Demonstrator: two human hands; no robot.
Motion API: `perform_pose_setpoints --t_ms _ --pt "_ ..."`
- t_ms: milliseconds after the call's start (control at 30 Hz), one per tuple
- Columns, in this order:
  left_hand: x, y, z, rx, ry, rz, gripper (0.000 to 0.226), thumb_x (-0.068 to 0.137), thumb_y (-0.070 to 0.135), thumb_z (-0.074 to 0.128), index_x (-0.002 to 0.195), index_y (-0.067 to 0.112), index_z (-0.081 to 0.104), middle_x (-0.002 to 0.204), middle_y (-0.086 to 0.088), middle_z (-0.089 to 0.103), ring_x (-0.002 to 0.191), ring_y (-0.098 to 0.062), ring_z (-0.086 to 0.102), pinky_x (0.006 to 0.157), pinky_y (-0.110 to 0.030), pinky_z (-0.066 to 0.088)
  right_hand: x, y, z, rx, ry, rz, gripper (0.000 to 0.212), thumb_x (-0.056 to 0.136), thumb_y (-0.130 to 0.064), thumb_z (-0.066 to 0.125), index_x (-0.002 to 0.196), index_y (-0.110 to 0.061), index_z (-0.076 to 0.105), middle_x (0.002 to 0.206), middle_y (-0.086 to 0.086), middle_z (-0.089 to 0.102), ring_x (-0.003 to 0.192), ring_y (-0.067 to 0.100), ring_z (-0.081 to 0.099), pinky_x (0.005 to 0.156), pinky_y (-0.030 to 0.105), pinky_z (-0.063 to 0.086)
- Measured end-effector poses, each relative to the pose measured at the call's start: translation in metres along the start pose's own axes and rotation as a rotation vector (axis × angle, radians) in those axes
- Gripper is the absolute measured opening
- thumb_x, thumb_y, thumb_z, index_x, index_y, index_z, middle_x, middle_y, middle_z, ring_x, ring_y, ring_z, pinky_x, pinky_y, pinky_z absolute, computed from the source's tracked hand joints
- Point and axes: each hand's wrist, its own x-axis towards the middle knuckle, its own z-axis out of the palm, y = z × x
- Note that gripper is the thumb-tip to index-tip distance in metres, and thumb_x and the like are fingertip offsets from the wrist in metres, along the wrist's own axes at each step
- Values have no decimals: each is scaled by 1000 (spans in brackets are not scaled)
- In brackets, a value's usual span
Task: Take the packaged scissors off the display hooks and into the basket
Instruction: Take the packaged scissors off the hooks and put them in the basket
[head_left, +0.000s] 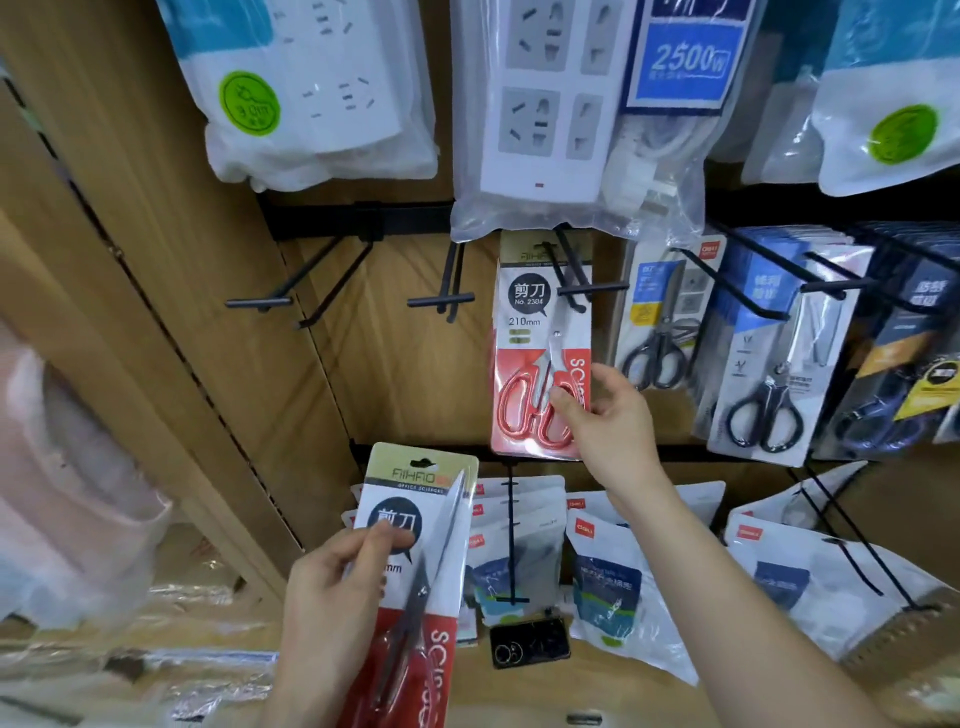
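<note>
The left grip (332, 597) pinches low; the right grip (608, 421) (arm outstretched) pinches higher.

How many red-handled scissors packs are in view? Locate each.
2. The hanging pack sits on a display hook, pinched by the right hand; the lower pack is gripped by the left hand. More may hide behind.

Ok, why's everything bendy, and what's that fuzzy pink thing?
Head view: the wide lens bends the wooden panel; the pink bundle at left is too blurred to identify; glare streaks the power-strip bag; print on the hanging scissors pack and the held scissors pack reads sharp.
</note>
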Motion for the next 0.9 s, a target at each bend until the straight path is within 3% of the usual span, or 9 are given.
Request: perform_pose_setpoints --t_ms 100,200,267,333,400,500,700,833,900 --pt "-2 5 -2 -74 8 -17 33 95 24 62 67 25 79 80 6 75 72 -19 71 58 -27 52 3 6 5 -117 35 22 60 84 -38 73 137 -21 51 113 -1 69 95 10 68 90 43 57" --pt "-4 11 -2 -165 -14 -23 34 97 24 61 69 20 79 83 0 75 68 -20 72 50 -24 50 -16 7 -2 -246 57 18 63 89 -35 69 144 -25 40 132 0 54 121 16 53 104 42 46" --pt "-7 17 3 -214 -46 -35 32 97 27 60 71 19 79 84 -6 75 66 -27 72 48 -28 51 -39 9 -14 -164 -130 64 46 93 -35 65 136 -32 49 130 -6 58 119 12 56 106 41 46" --pt "-8 24 12 -220 -69 -1 32 96 29 60 74 19 79 84 -3 76 71 -29 73 59 -38 56 -67 15 -27 -20 -485 241 29 94 -41 58 122 -35 61 117 -4 70 110 13 66 102 44 51" --pt "-11 31 24 -252 -84 28 32 98 28 58 76 17 79 85 1 76 76 -30 74 71 -48 59 -92 33 -35 25 -754 463 39 88 -55 57 119 -33 66 115 1 73 106 16 70 98 44 54" --pt "-10 37 44 -289 -76 64 30 98 29 56 82 20 80 92 4 76 90 -29 72 84 -57 56 -112 56 -41 -62 -850 587 60 72 -79 61 121 -45 65 129 -3 67 117 19 65 105 46 48" --pt "-12 39 74 -373 -37 107 30 100 31 53 86 25 79 93 2 75 95 -35 70 84 -64 54 -124 53 -45 291 -823 707 57 89 -58 48 135 -25 50 115 26 69 106 39 69 88 41 56" --pt "-10 40 82 -397 -65 152 29 101 33 51 88 29 77 97 -6 73 95 -34 70 84 -64 53 -129 57 -40 391 -517 577 47 79 -39 61 111 -6 66 94 28 73 71 33 73 67 38 61" --pt "-12 44 82 -387 -112 237 22 99 36 53 92 32 73 100 -2 72 99 -31 69 86 -65 51 -130 57 -39 433 -429 549 44 76 -36 63 100 0 70 89 31 72 66 31 73 63 36 62"
